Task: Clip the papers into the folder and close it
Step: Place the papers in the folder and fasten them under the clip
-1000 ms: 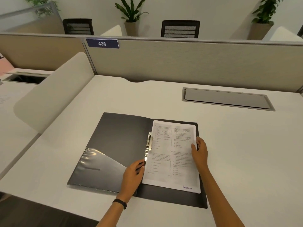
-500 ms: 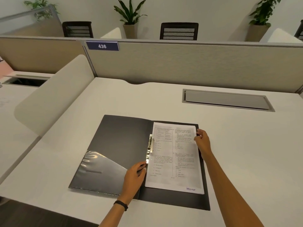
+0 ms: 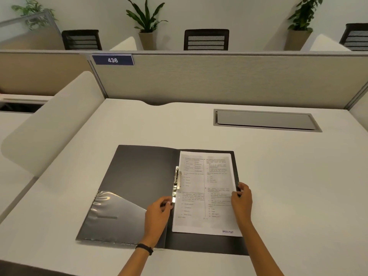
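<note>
A dark grey folder point(image 3: 139, 176) lies open on the white desk, with a clear plastic pocket point(image 3: 113, 214) on its left flap. Printed papers point(image 3: 205, 192) lie on the right flap, their left edge under the metal spring clip point(image 3: 176, 180) at the spine. My left hand point(image 3: 159, 214) rests at the spine, fingertips at the clip's lower end and the papers' left edge. Fingers of my right hand point(image 3: 242, 198) pinch the right edge of the papers and of the folder's right flap.
The white desk point(image 3: 288, 186) has a closed grey cable hatch point(image 3: 264, 120) at the back right. A beige partition point(image 3: 219, 80) with a "436" label point(image 3: 113, 60) bounds the back. A curved white divider point(image 3: 49, 120) stands at the left.
My right hand slid along the papers' right edge, first away from me, then back nearer, and now curls around the edge. My left hand stayed at the clip. The camera tilted slightly.
</note>
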